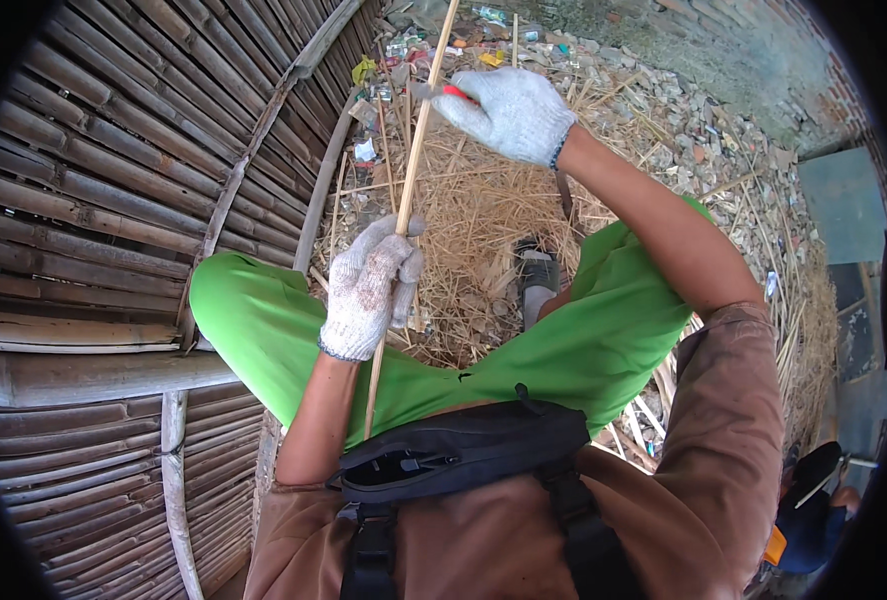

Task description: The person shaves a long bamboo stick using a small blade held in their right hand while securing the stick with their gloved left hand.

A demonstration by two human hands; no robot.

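Observation:
A long, pale bamboo strip [425,125] runs upward and slightly right from my lap past the top edge of the picture. My left hand [371,285], in a soiled white knit glove, is closed around its middle. Higher up, my right hand [511,112], in a white knit glove with a dark cuff edge, grips a small knife [457,94] with a red handle. The blade lies against or just beside the strip; whether it cuts in, I cannot tell. Most of the handle is hidden in my fist.
A bamboo-pole wall [113,170] rises close on my left. Shavings [478,215] cover the ground between my legs, with rubble and litter [613,90] beyond. A black waist bag [463,445] lies across my lap. Another person [813,515] is at the lower right.

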